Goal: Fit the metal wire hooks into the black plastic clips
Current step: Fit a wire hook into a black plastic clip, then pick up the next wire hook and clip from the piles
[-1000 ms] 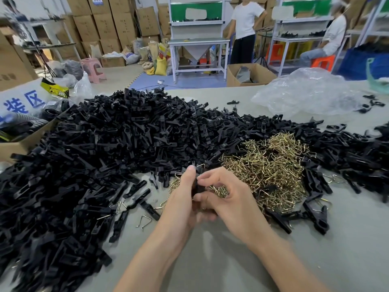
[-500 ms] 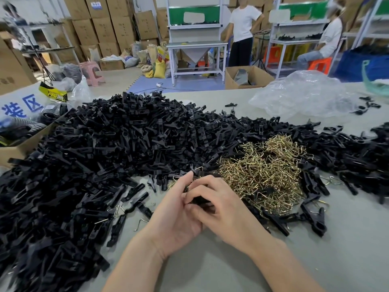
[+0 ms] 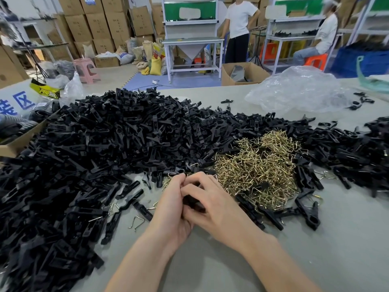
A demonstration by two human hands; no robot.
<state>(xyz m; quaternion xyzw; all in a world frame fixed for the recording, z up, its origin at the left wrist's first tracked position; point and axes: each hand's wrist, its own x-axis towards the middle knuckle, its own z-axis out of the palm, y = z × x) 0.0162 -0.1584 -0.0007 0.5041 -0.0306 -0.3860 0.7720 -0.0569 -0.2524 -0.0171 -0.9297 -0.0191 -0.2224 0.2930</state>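
L hand (image 3: 171, 207): near centre; fingers curled tight, pressed vs the other hand, pinching a black piece w/ it.
R hand (image 3: 216, 209): comes in from the right, knuckles up, fingers (image 3: 195, 187) bent over the same piece; no gap btw the hands.
Held clip (image 3: 192, 202): only a dark sliver shows btw the palms, rest hidden. Long axis prob. left-right across the palms; can't tell for sure.
Hook in grasp: can't tell. No wire plainly seen at the fingertips, so seating is unconfirmed.
Step (judged): mid-fit, both hands squeezing hook into clip.
Hook pile (image 3: 256, 165): brass-coloured tangle, right + far of the hands, its near-left edge just beside the R knuckles.
Clip pile (image 3: 101, 152): huge, left + far, wraps round behind the hooks.
Key relation: hooks lie to the right, clips to the left, so R hand is nearer the next hook and L hand nearer the next clip.
Done clips (image 3: 308, 213): a few w/ wire loops, near right of hook pile, on table (image 3: 210, 270).
Stray hook (image 3: 136, 221): alone on table, left of L wrist, apart from it.
Risk (judged): hooks are tangled; pulling one may drag several.
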